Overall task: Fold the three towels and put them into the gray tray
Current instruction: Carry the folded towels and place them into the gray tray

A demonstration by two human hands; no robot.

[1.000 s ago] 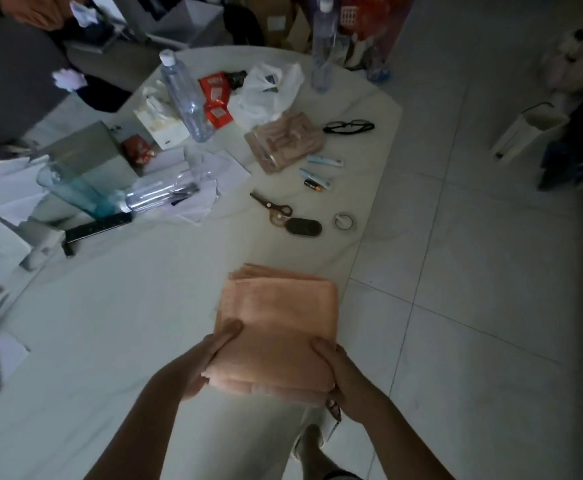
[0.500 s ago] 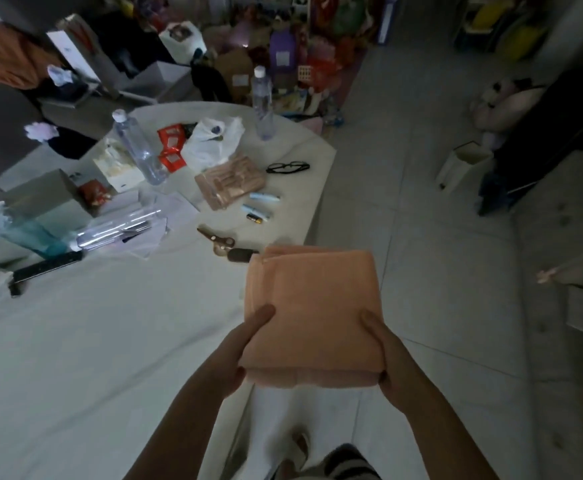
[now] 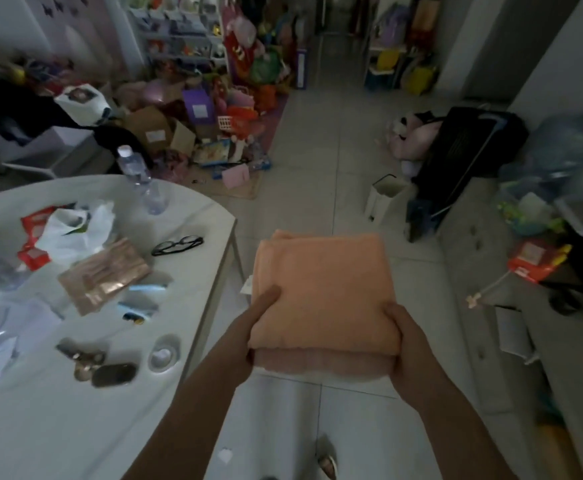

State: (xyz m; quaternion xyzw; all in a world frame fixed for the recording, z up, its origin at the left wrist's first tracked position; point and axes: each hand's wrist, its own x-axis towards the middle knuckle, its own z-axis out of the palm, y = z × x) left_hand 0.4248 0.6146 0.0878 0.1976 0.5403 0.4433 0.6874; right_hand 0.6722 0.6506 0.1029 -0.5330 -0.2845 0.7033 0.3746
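Note:
A stack of folded peach towels (image 3: 321, 289) is held in the air over the tiled floor, to the right of the white table (image 3: 58, 427). A paler pink layer shows at the stack's near edge. My left hand (image 3: 248, 327) grips the stack's near left corner, thumb on top. My right hand (image 3: 407, 341) grips the near right corner the same way. No gray tray can be made out in this view.
The table's right side holds black glasses (image 3: 177, 244), a water bottle (image 3: 141, 180), a white plastic bag (image 3: 75, 230), a tape roll (image 3: 163, 353) and keys. A white bin (image 3: 385, 197) stands on the floor ahead. Toys and boxes clutter the far left; a grey cabinet (image 3: 490, 323) is at right.
The towel stack has been lifted off the table and carried right, now over the floor. The view has swung up and to the right, showing the room beyond.

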